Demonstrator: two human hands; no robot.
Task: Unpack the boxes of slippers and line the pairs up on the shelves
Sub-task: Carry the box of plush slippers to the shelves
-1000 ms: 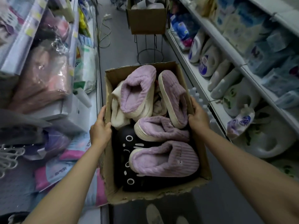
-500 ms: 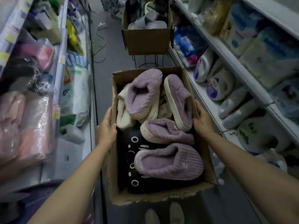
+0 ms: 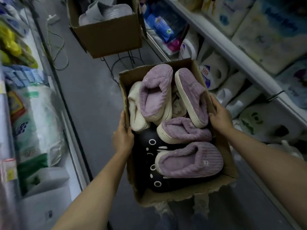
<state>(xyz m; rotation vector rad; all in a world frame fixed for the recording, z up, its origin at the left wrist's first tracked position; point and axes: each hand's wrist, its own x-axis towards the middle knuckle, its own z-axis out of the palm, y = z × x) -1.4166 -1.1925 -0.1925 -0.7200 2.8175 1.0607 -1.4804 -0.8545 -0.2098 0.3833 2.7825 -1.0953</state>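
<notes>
- We hold an open cardboard box out in front of us over the aisle floor, between two runs of shelves.
- Our left hand grips the box's left wall, thumb hooked over the rim.
- Our right hand clasps the right wall, fingers curled on its edge.
- Inside lie four purple slippers, a cream slipper at the left and black slippers with white face marks beneath.
- A second box holding grey slippers stands ahead on a wire stand.
- Detergent bottles fill the right-hand shelf.
</notes>
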